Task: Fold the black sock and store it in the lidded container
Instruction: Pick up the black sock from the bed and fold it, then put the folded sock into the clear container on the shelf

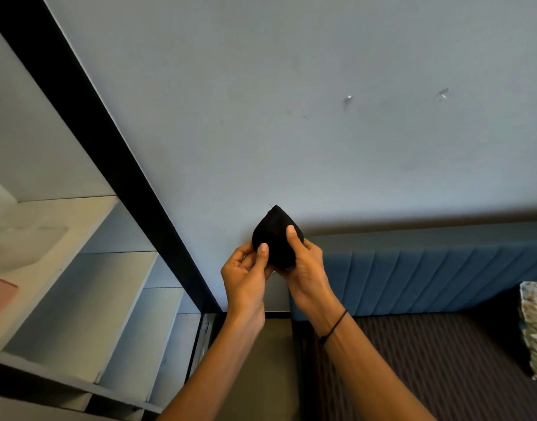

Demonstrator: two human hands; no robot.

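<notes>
Sock (276, 235), bunched into a compact black wad, is pinched in mid-air in front of the wall (322, 117) by left hand (246, 271) and right hand (303, 262); risk: loosened thumbs let the fold spring open; container not clearly identifiable.

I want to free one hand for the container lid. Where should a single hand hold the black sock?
Pinch the rounded lower bulk of the black sock from below, where the left hand and right hand already hold it. The pointed top looks thin and loose.
</notes>
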